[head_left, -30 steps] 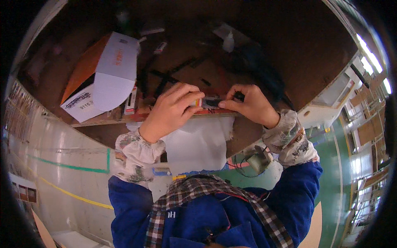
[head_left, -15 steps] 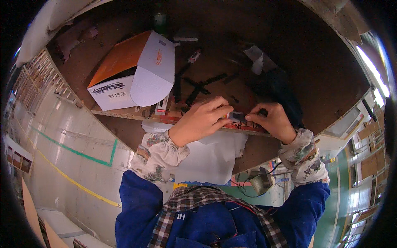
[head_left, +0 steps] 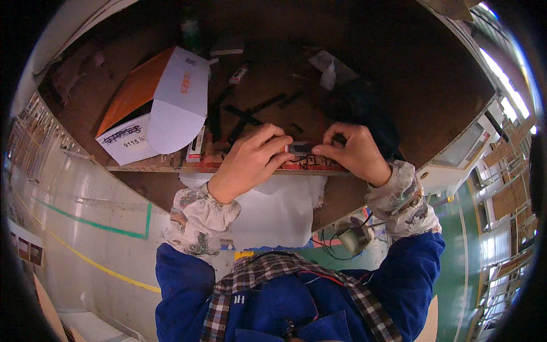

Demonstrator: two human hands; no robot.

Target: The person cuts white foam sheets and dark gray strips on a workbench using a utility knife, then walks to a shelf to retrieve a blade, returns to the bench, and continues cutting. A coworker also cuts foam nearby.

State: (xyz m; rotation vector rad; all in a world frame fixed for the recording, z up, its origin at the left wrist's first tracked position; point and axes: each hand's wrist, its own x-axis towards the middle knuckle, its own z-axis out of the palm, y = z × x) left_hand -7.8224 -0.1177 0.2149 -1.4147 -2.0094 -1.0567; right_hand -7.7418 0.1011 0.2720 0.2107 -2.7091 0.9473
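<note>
My left hand (head_left: 246, 162) is closed round one end of a small narrow case (head_left: 286, 148) with a bit of red and white on it. From the case a dark flat strip (head_left: 302, 149) reaches to the right. The thumb and fingertips of my right hand (head_left: 360, 153) pinch the strip's far end. Both hands are just above the front edge of a brown wooden bench (head_left: 410, 119). What exactly the case holds is too small to make out. Black flat strips (head_left: 268, 105) lie loose beyond the hands, some crossing each other.
An open orange and white carton (head_left: 176, 102) lies tilted on the bench at left. Beside it leans a slim white box (head_left: 196, 147), with a smaller red-and-white box (head_left: 239, 73) farther back. A white nozzle bottle (head_left: 328, 76) and dark cloth-like heap (head_left: 359, 111) are at right. White sheeting (head_left: 273, 214) hangs below the edge.
The view has shifted, so the bench and both hands appear farther left. My hands keep the same hold on the case and strip.
</note>
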